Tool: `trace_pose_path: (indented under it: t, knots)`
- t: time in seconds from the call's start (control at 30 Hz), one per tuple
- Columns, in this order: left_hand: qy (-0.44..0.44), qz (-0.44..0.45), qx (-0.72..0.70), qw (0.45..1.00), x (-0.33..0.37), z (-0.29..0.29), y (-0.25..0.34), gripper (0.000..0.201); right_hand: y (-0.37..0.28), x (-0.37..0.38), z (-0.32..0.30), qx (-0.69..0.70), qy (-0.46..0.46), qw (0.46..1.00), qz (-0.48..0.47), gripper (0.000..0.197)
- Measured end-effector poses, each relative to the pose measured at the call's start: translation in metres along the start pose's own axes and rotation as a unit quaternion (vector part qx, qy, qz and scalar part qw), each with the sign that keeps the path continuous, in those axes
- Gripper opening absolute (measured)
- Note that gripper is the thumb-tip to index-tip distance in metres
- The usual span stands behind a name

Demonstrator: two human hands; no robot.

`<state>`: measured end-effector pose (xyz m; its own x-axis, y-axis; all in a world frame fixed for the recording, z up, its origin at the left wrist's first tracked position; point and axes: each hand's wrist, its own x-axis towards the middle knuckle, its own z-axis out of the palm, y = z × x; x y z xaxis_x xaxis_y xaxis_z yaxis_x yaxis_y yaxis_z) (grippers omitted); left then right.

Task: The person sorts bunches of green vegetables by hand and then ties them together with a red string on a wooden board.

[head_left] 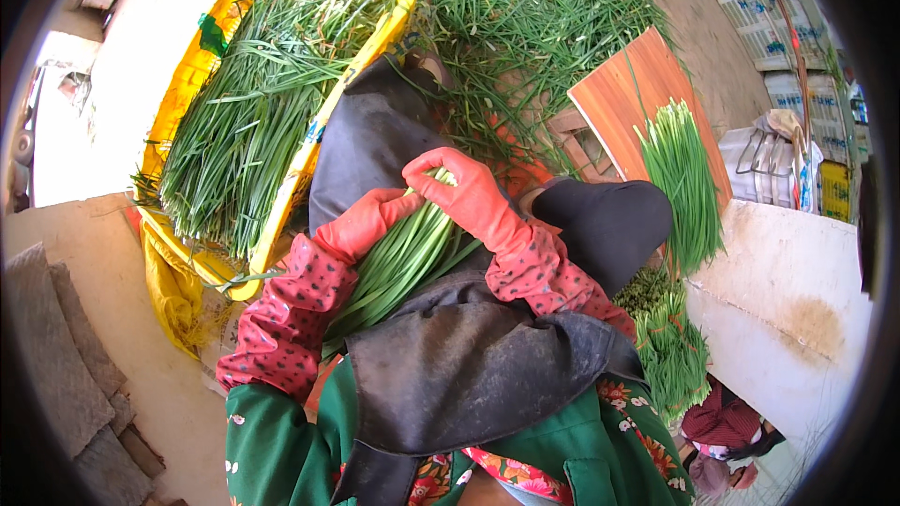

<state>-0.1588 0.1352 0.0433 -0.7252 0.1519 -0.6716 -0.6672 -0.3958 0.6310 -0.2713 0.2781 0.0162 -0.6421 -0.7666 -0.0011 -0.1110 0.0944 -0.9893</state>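
Note:
A bunch of garlic chives (401,258) lies across my lap, its pale cut ends up between my fingers and its green leaves trailing toward my left side. My left hand (367,221), in a red rubber glove, is closed round the bunch from the left. From the right, my right hand (469,199) in a matching glove curls over the pale ends, fingertips pressed on them. The thumbs partly hide the stems. A dark apron (487,375) covers my lap under the bunch.
On the left stands a yellow crate (281,215) heaped with chives. Loose chives (544,14) cover the floor ahead. To the right, a neat bunch (689,187) lies on a wooden board (623,84); more bunches (672,347) sit nearer. A person (722,426) is at lower right.

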Motion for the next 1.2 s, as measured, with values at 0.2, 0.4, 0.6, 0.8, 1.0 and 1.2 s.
trace_pose_path:
  t: [0.2,0.4,0.6,0.8,1.0,1.2]
  knots:
    - [-0.017,0.006,-0.043,0.999,0.012,-0.002,-0.012,0.037,0.010,0.000,-0.002,-0.035,0.021,0.999,0.024,0.022]
    - [-0.004,0.019,-0.012,1.000,0.005,0.005,0.006,0.034,0.000,0.009,-0.011,0.047,-0.006,0.998,0.029,0.020]
    - [-0.024,0.013,0.001,1.000,0.016,0.008,0.010,0.036,-0.014,0.022,-0.025,-0.056,-0.014,0.991,0.120,0.025]
    - [-0.093,0.092,0.120,0.984,0.012,-0.009,-0.001,0.037,-0.077,0.114,-0.167,-0.255,0.140,0.956,-0.047,0.033]
    - [0.387,0.262,0.447,0.762,-0.020,-0.018,0.028,0.038,-0.126,0.140,-0.232,-0.489,0.291,0.818,-0.088,0.031]
    - [0.333,0.651,0.458,0.506,0.029,0.072,0.118,0.046,-0.106,0.124,-0.162,-0.396,0.198,0.882,-0.162,0.028]
